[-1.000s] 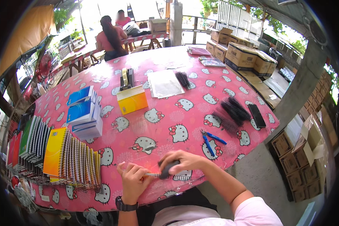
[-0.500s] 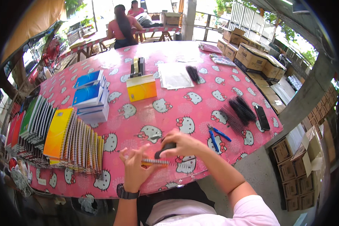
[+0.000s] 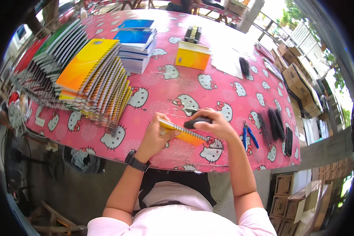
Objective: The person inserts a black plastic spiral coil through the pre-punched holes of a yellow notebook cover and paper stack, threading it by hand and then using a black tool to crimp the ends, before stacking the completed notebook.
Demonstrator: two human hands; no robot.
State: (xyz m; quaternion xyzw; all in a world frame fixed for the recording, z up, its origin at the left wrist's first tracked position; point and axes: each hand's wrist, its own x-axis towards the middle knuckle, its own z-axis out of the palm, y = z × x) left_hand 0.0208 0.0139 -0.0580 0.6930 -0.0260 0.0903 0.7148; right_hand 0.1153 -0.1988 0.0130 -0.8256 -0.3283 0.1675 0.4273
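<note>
My left hand grips a small yellow-orange notebook by its left end, thumb on the near side and fingers behind. A dark spiral coil runs along the notebook's upper edge. My right hand is closed around a black rounded object, whose kind I cannot make out; it sits right at the coil, and whether it touches is hard to tell. Blue-handled cutting pliers lie on the table to the right of my right hand. Loose black coils lie beyond them.
A pink patterned cloth covers the table. Spiral notebooks with yellow covers and green covers stand stacked at left, blue-covered pads behind. A yellow pad stack stands at the far middle, a phone at right.
The view has shifted, tipping lower. The notebook now slants down to the right with its cover showing, and the coil that stuck out past its right end now lies along its edge.
</note>
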